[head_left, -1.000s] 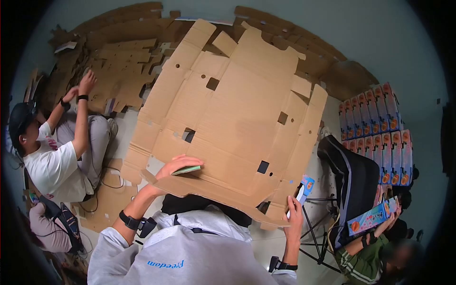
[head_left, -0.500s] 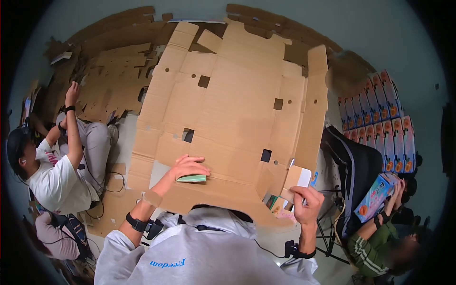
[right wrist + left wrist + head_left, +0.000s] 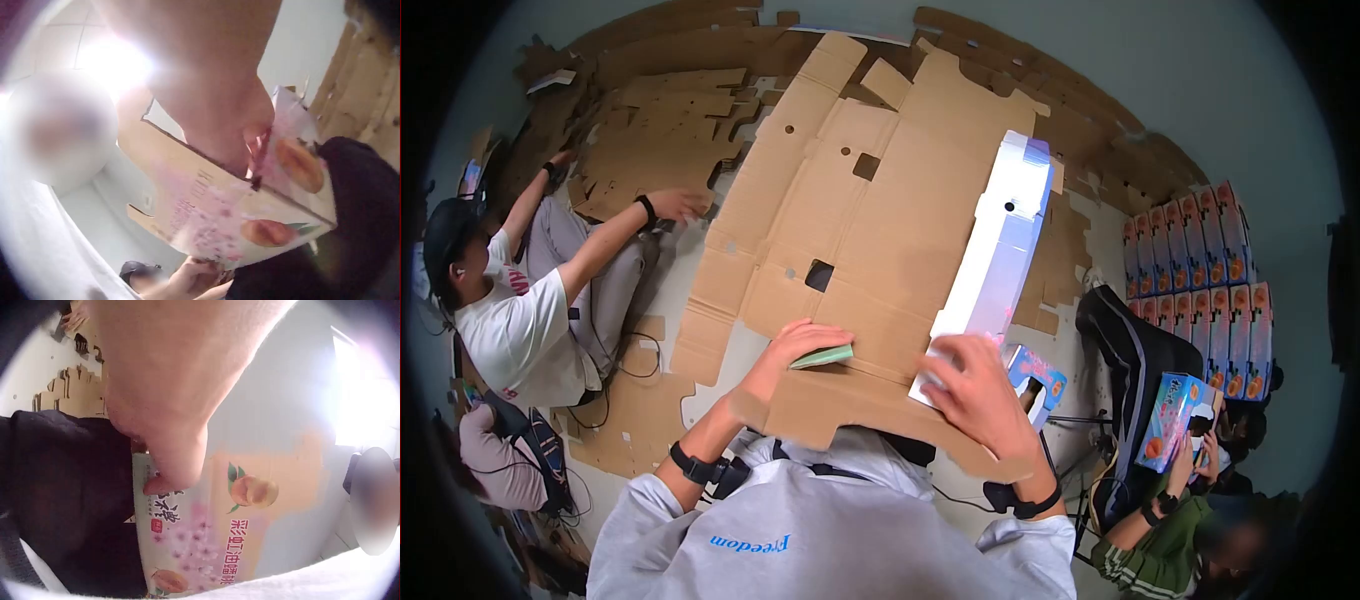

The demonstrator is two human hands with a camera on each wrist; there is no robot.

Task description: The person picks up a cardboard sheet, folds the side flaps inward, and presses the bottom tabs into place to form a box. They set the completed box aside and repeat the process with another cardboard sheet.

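Note:
A large flattened cardboard carton point(image 3: 870, 230) lies across my lap, brown inside with cut-out holes. Its right side panel point(image 3: 1000, 235) is folded inward, showing a white and lilac printed face with a dark hole. My left hand point(image 3: 795, 350) grips the near edge, fingers over the brown inside beside a small green flap point(image 3: 822, 357). In the left wrist view, the thumb lies on the printed outer face point(image 3: 250, 515) with peaches and blossoms. My right hand point(image 3: 978, 385), fingers curled, holds the near end of the folded panel at the corner. Its fingertips are partly hidden.
Rows of printed boxes point(image 3: 1195, 300) stand at the right wall. A person in green point(image 3: 1150, 560) handles a blue printed box point(image 3: 1175, 420) close by. At left sits another person point(image 3: 530, 320) near cardboard sheets point(image 3: 650, 140). A black padded item point(image 3: 1135, 350) stands on my right.
The carton's right side panel has swung up and inward over the sheet. My right hand has moved left from the outer right corner with it. The left hand stays at the near edge.

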